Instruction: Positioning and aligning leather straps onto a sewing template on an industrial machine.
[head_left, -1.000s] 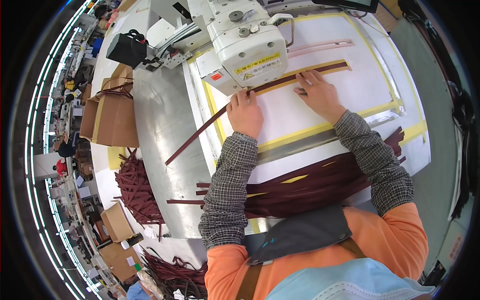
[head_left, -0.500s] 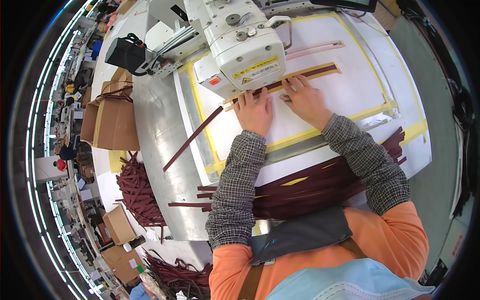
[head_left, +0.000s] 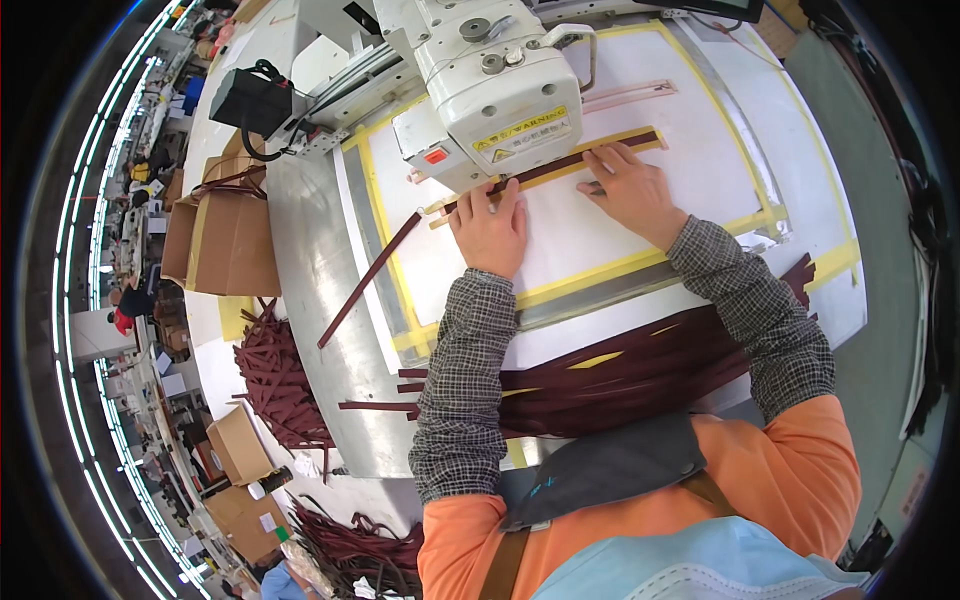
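Observation:
A dark maroon strap (head_left: 590,157) lies along a narrow yellow-edged slot in a white template panel (head_left: 600,235), partly under the head of a white sewing machine (head_left: 500,110). My left hand (head_left: 490,235) rests beside the machine head, fingers stretched onto the strap. The strap's tail (head_left: 370,282) runs off to the lower left over the metal table. Toward the strap's right end, my right hand (head_left: 635,195) lies with its fingertips on it, fingers extended. A small dark bit shows by the right thumb; I cannot make out what it is.
A bundle of maroon straps (head_left: 620,385) lies between my forearms at the near edge. To the left are a heap of cut straps (head_left: 280,385), an open cardboard box (head_left: 235,245) and a black motor housing (head_left: 252,105). A pink-edged slot (head_left: 630,95) crosses the panel farther back.
My hands have moved apart along the strap, the left one leftward and the right one rightward. Panel and strap have shifted slightly left under the machine head.

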